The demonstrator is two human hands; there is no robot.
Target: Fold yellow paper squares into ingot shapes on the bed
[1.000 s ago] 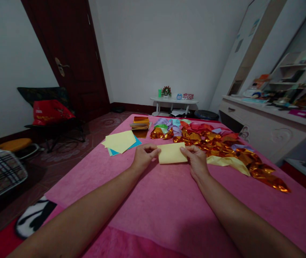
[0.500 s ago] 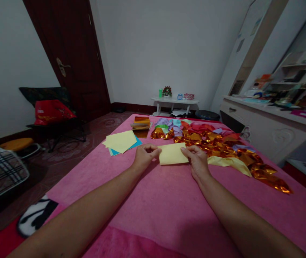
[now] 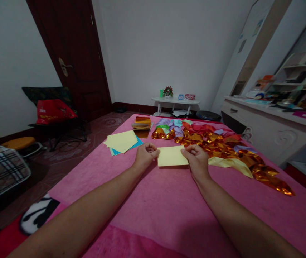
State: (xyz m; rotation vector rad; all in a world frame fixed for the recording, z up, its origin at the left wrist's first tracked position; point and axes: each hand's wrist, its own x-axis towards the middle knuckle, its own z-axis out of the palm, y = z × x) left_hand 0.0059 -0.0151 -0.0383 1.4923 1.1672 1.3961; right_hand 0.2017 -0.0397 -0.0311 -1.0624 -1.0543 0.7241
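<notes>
Paper (image 3: 172, 156), pale yellow and oblong, sits right between us, centre stage above the pink cover (image 3: 142, 204)! We've got it by both sides: our left hand (image 3: 146, 156) pinches the left edge near the upper corner, thumb against the fingers, and our right hand (image 3: 196, 158) has the opposite edge, thumb laid over the front face. Both grips are narrow, the sheet spanning the gap, its broad face tipped toward us. Whether that lower edge touches the cover, we can't tell.

Out beyond our left hand, well clear of it, we spot a yellow sheet (image 3: 122, 141) fanned on top of a blue sheet (image 3: 139, 142), whose corner pokes out to the right. Just behind them lies a gold stack (image 3: 142, 126), shiny at the top. Over on the right, what a spread! Crumpled gold foil (image 3: 205, 137) runs in a long band toward the cover's right side, with red pieces (image 3: 199, 128) and lilac pieces (image 3: 176, 124) along its far edge. Nearest our right hand, just beside the wrist, a twisted yellow strip (image 3: 230, 164) reaches across to the foil. And way out back, against the wall, we see a small white table (image 3: 175, 100).
</notes>
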